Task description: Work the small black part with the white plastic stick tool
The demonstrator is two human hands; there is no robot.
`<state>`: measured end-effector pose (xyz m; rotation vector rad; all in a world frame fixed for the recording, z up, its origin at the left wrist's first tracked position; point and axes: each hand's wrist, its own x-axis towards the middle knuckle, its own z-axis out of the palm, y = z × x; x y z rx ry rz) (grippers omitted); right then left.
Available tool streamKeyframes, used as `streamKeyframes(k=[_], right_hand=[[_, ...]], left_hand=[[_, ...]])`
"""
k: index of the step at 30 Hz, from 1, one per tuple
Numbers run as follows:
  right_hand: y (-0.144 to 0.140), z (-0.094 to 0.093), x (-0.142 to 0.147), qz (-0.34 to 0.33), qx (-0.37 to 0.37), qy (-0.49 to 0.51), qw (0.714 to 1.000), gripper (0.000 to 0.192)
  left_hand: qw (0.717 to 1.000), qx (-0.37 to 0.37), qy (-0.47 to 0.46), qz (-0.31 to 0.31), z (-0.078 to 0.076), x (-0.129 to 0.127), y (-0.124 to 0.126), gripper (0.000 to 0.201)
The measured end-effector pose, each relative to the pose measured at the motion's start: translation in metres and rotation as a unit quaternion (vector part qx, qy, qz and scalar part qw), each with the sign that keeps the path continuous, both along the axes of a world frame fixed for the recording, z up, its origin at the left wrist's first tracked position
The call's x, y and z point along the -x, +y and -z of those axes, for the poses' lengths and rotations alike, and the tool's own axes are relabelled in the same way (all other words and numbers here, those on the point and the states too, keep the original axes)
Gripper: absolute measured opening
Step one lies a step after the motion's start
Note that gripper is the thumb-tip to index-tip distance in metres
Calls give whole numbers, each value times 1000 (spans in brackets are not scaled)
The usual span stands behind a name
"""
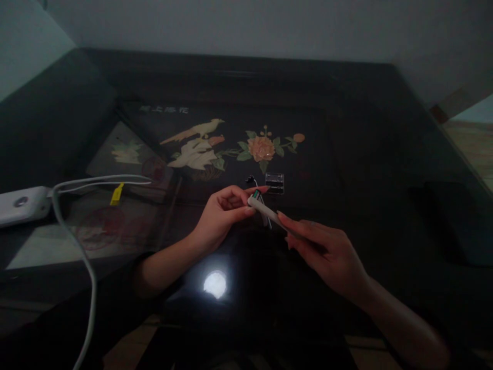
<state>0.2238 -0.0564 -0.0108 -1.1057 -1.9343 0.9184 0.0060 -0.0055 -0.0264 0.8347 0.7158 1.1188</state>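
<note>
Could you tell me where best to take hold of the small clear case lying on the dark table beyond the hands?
Probably by the two short ends of the small clear case, from above: it lies flat on the dark table with bare surface either side.

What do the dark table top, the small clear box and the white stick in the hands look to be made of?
Dark glossy table top: probably glass or lacquer; it mirrors a round light.
Small clear box: likely hard plastic, see-through with bright edges.
Slim white stick, held by the left hand and right hand: perhaps matte plastic; too dim to tell.
</note>
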Motion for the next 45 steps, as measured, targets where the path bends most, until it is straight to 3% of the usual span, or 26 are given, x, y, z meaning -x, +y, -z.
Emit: streamKeyframes(k=[16,33,45], right_hand=[[9,4,0,57,31,-19,998,46],[3,-6,5,10,48,8,999,44],[8,3,0,56,37,-16,998,44]], left_hand=[[999,11,41,-14,1,0,0,27],[1000,9,8,3,-4,0,0,25],[1000,1,29,-7,2,0,-1,24]])
